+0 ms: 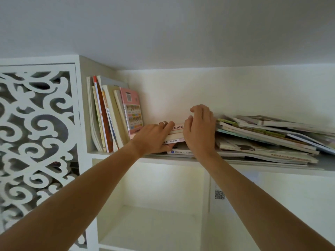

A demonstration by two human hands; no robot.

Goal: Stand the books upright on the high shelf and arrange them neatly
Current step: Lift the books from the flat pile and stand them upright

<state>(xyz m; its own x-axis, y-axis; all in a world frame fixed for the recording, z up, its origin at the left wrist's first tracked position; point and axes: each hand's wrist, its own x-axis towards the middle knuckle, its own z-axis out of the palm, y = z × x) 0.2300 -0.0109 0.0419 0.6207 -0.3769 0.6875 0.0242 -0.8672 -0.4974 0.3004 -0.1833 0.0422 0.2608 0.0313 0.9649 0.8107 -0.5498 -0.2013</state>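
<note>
Pale paperback books lying flat in a small stack (175, 135) are gripped at the middle of the high white shelf (262, 168). The left hand (154, 138) is clamped on the stack's near left end, fingers laid over the top, thumb curled beneath; a silver ring (163, 122) is worn on one finger. The right hand (199, 131) is set against the stack's right side, fingers close together and curved over the top edge, thumb hidden, so whether it is clamped cannot be told. Just left of the hands, a row of upright books (108, 116) is leaned toward the shelf's left wall, with a pink-covered book (131, 111) at its right end. To the right, a sprawling flat pile of thin magazines and booklets (268, 140) is spread along the board, touching the right hand's back. Smooth painted white board forms the shelving; empty-looking cubbies are seen below. A small QR code sticker (219, 194) is fixed on a divider. A white carved scrollwork panel (36, 133) is seen at far left, a plain grey-white ceiling (163, 29) above.
</note>
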